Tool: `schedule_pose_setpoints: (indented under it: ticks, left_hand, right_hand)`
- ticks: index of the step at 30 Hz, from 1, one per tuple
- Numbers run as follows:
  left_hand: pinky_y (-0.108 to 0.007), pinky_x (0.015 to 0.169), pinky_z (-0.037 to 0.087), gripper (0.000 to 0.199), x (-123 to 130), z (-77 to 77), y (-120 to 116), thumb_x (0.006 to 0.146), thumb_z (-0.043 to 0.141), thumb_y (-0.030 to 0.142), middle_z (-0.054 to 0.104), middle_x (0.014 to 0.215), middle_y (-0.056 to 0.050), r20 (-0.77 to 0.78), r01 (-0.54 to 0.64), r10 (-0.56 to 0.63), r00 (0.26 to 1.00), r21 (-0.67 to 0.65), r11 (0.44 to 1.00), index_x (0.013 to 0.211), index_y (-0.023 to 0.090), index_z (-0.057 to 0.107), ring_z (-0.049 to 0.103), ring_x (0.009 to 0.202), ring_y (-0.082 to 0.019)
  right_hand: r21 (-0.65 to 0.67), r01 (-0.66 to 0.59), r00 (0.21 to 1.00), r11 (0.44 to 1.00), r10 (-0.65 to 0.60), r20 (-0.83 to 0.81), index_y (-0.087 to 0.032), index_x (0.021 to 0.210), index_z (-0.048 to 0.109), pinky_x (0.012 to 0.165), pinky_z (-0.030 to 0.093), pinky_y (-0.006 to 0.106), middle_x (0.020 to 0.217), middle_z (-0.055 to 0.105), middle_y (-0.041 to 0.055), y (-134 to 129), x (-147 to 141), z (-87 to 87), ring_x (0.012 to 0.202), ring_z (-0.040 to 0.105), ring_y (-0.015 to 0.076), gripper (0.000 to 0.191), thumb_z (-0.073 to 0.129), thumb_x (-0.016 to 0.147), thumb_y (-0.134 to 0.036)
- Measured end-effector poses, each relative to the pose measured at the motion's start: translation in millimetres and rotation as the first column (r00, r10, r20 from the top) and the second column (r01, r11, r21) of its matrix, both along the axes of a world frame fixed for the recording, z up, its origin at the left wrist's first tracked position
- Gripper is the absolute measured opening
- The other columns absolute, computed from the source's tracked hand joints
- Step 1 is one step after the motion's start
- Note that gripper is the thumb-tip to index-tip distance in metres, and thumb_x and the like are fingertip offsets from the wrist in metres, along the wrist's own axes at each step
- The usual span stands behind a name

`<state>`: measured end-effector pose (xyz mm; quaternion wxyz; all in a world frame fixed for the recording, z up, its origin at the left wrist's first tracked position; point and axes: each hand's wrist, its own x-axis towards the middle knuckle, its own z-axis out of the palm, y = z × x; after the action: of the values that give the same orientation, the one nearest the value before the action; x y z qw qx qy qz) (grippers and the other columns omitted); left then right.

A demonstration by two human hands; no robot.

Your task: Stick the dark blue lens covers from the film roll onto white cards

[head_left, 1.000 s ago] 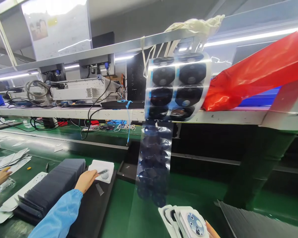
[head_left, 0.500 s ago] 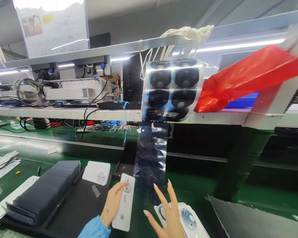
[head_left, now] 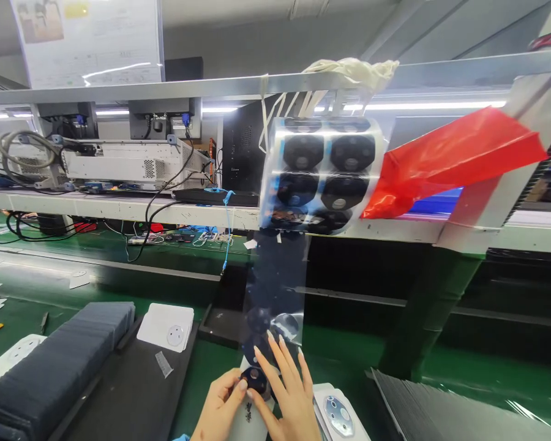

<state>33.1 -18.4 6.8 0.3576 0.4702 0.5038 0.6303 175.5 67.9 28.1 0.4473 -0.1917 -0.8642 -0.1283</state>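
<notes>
A clear film strip (head_left: 275, 275) carrying dark round stickers hangs from a sticker roll (head_left: 321, 177) in the centre. At its lower end, one black round sticker (head_left: 254, 379) lies over a white panel (head_left: 249, 422). My left hand (head_left: 220, 407) is closed on the panel's left side, thumb and forefinger at the sticker's edge. My right hand (head_left: 287, 392) is open, fingers spread across the lower film, thumb beside the sticker. Part of the panel is hidden beneath both hands and film. Right of my right hand lie white panels (head_left: 342, 413) with a bluish round face.
A row of grey sheets (head_left: 59, 361) and a white card stack (head_left: 168, 327) lie on a black tray (head_left: 123, 392) at left. More grey sheets (head_left: 459, 410) stand at right. A shelf edge (head_left: 395, 231) crosses above, with red plastic (head_left: 454, 162) beside the roll.
The white panel and my left hand have moved right, under the film's lower end. My right hand has moved left onto the film. The view has shifted slightly.
</notes>
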Motion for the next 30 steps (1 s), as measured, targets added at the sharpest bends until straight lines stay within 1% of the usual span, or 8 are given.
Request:
schedule_pose_setpoints:
  ticks: [5,9,12,14,17,20,27,30]
  left_hand:
    - [-0.03,0.08,0.048,0.039,-2.1,5.1,-5.7,0.092,0.05,0.05,0.068,0.088,-0.008,-0.169,-0.001,0.015,0.986,0.085,0.996,0.086,0.02,0.074,0.06,0.082,-0.022]
    - [-0.031,0.083,0.049,0.039,-2.0,4.4,-8.8,0.094,0.046,0.05,0.07,0.094,-0.009,-0.249,-0.019,0.041,0.968,0.088,0.996,0.094,0.023,0.075,0.062,0.086,-0.023]
    - [-0.033,0.088,0.049,0.04,-1.6,2.1,-9.3,0.091,0.05,0.053,0.071,0.106,-0.009,-0.197,-0.078,0.08,0.977,0.018,0.997,0.108,0.024,0.071,0.063,0.094,-0.024]
    - [-0.034,0.093,0.047,0.041,-0.1,4.2,-9.8,0.091,0.052,0.053,0.069,0.114,-0.009,-0.129,-0.066,0.066,0.99,-0.003,0.998,0.115,0.024,0.067,0.063,0.101,-0.025]
    - [-0.034,0.093,0.047,0.037,4.0,12.3,-11.1,0.092,0.051,0.049,0.07,0.111,-0.009,-0.079,0.002,0.002,0.997,0.05,0.999,0.114,0.023,0.067,0.063,0.101,-0.024]
    - [-0.032,0.089,0.048,0.034,7.8,18.4,-12.0,0.093,0.052,0.047,0.071,0.104,-0.008,-0.064,-0.02,0.026,0.998,0.082,0.996,0.108,0.022,0.068,0.063,0.097,-0.022]
    - [-0.026,0.076,0.046,0.033,9.5,17.7,-13.5,0.092,0.053,0.047,0.067,0.09,-0.005,-0.063,-0.067,0.073,0.995,0.09,0.994,0.097,0.02,0.071,0.058,0.081,-0.018]
    - [-0.027,0.077,0.045,0.032,9.2,17.9,-14.3,0.092,0.053,0.045,0.066,0.092,-0.006,-0.076,-0.074,0.081,0.994,0.09,0.993,0.097,0.019,0.071,0.057,0.083,-0.019]
  right_hand:
    - [0.015,-0.207,0.978,0.978,0.208,-0.029,-0.025,0.119,0.062,0.095,0.052,0.043,0.138,0.055,0.0071,3.2,0.6,-3.8,0.125,0.053,0.0278,0.027,0.048,0.096,-0.025]
    - [-0.054,-0.151,0.988,0.987,0.149,-0.052,-0.022,0.126,0.058,0.091,0.055,0.039,0.138,0.055,0.0093,-0.2,2.9,-4.2,0.121,0.057,0.0274,0.032,0.05,0.096,-0.028]
    - [-0.067,-0.088,0.996,0.994,0.087,-0.022,-0.017,0.141,0.044,0.096,0.052,0.043,0.142,0.051,0.0119,-2.6,2.5,5.0,0.126,0.053,0.0299,0.046,0.046,0.097,-0.03]
    - [-0.046,-0.114,0.993,0.992,0.114,-0.001,-0.016,0.144,0.04,0.097,0.052,0.043,0.142,0.051,0.011,-3.9,1.9,12.3,0.128,0.051,0.0297,0.048,0.044,0.098,-0.028]
    - [-0.003,-0.164,0.986,0.987,0.163,-0.031,-0.02,0.139,0.047,0.095,0.054,0.04,0.136,0.058,0.0081,-6.5,1.7,19.8,0.126,0.053,0.0279,0.041,0.042,0.099,-0.024]
    - [0.023,-0.184,0.978,0.983,0.185,-0.096,-0.021,0.132,0.055,0.093,0.054,0.04,0.131,0.062,0.0082,-9.9,2.1,21.1,0.123,0.056,0.0279,0.036,0.046,0.097,-0.018]
    - [0.077,-0.239,0.956,0.968,0.248,-0.155,-0.019,0.121,0.063,0.093,0.054,0.042,0.125,0.065,0.0105,-15.8,5.9,10.9,0.123,0.056,0.0289,0.036,0.048,0.092,-0.004]
    - [0.096,-0.259,0.947,0.961,0.273,-0.169,-0.018,0.118,0.064,0.092,0.055,0.043,0.125,0.066,0.0117,-17.3,7.9,4.2,0.122,0.056,0.0298,0.036,0.05,0.09,-0.002]
